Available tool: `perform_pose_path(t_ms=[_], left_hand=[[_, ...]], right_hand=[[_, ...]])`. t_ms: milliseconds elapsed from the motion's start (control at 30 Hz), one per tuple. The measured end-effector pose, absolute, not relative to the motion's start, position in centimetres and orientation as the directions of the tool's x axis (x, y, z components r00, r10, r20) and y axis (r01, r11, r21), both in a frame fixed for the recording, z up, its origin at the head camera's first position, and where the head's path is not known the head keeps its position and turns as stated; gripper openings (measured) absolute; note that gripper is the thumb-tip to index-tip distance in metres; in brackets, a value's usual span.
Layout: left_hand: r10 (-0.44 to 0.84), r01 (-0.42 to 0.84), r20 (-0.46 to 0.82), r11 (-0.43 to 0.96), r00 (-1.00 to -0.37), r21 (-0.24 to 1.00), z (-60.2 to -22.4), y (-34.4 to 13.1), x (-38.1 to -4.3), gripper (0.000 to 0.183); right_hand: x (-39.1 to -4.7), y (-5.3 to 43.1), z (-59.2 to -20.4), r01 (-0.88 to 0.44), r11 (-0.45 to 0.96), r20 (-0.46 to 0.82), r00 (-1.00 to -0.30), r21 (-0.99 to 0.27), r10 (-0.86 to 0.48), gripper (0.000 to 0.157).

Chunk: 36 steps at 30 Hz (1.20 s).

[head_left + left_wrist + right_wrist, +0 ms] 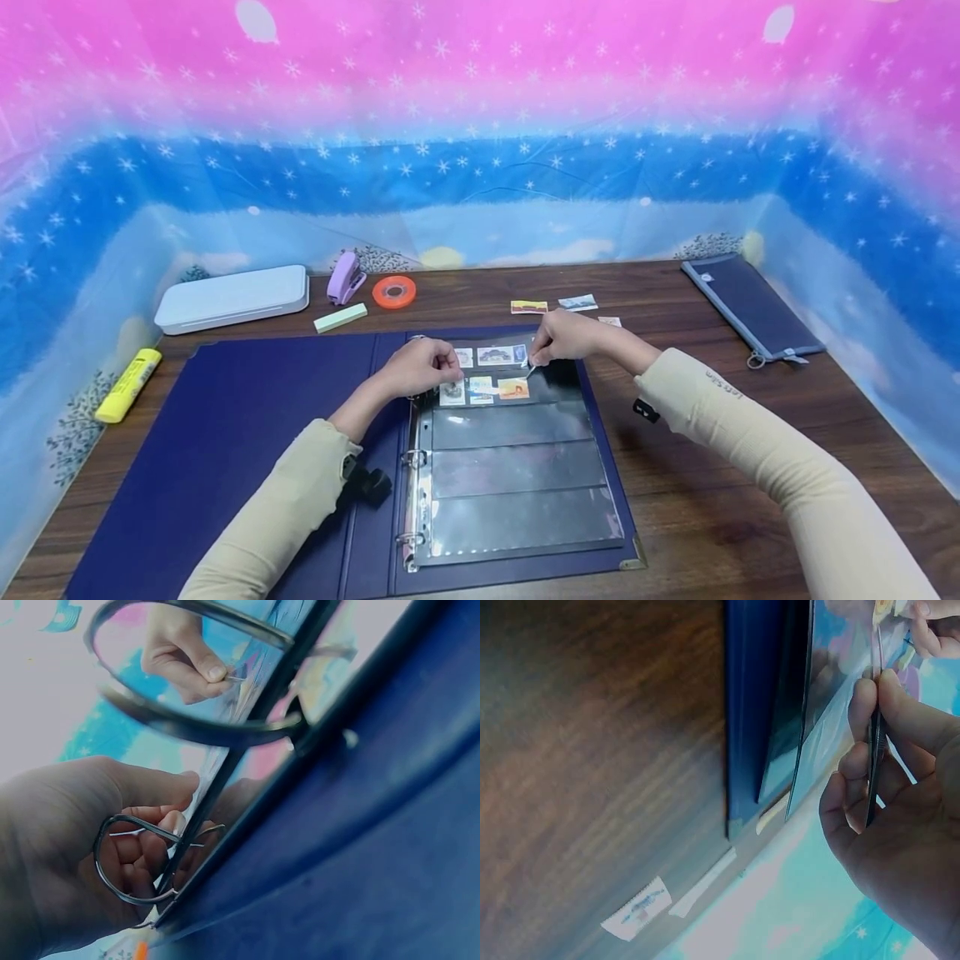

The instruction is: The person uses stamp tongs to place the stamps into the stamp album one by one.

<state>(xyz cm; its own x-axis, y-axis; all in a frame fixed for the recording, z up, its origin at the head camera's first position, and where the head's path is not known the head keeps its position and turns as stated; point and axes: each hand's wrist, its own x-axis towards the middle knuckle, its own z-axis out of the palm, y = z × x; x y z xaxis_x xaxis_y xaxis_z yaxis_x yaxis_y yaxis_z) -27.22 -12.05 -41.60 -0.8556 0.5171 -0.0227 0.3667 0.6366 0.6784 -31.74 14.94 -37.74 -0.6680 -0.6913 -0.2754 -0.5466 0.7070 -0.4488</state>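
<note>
A dark blue ring binder (255, 433) lies spread on the table, with a black stamp page (517, 467) of clear pockets on its rings. My left hand (423, 367) pinches the clear pocket film near the page's upper left, beside the rings (127, 859). Between thumb and fingers, my right hand (567, 335) holds slim tweezers (875, 757). Their tip reaches an orange stamp (513, 388) in the second row. Left of it are a blue-and-white stamp (482, 390) and a pale stamp (452, 393). The top row holds a wide stamp (497, 356) and others, partly hidden by my hands.
Loose stamps, including a red-and-yellow one (529, 307) and a grey one (577, 302), lie behind the binder. Around it are a white case (232, 300), purple stapler (345, 279), orange tape roll (393, 292), green block (341, 317), glue stick (129, 386) and zip pouch (750, 304).
</note>
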Motion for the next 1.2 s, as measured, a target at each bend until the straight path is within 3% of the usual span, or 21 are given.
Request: perform_pose_path(t_ms=[200,367,667,1033,1200], left_hand=[[0.544,0.439,0.025,0.649,-0.839,0.621,-41.2,-11.6,-27.1,0.011],[0.591,0.513,0.035,0.668,-0.806,0.539,-40.6,-10.9,-27.5,0.022],[0.616,0.468,-0.127,0.702,-0.778,0.536,-40.2,-10.1,-28.3,0.039],[0.712,0.488,-0.144,0.599,-0.687,0.635,-40.1,-8.9,-28.9,0.038],[0.701,0.444,-0.177,0.605,-0.691,0.661,-39.5,-8.4,-28.5,0.029]], right_hand=[[-32.5,16.4,-36.1,-0.536,0.744,-0.221,-0.732,-0.398,-0.645,0.017],[-33.7,19.8,-34.3,-0.502,0.791,-0.172,-0.796,-0.348,-0.581,0.018],[-35.6,26.4,-35.0,-0.337,0.914,-0.202,-0.902,-0.227,-0.383,0.023],[-37.0,28.2,-36.6,-0.253,0.948,-0.205,-0.935,-0.192,-0.291,0.021],[-37.5,27.8,-36.8,-0.265,0.947,-0.231,-0.925,-0.183,-0.303,0.021]])
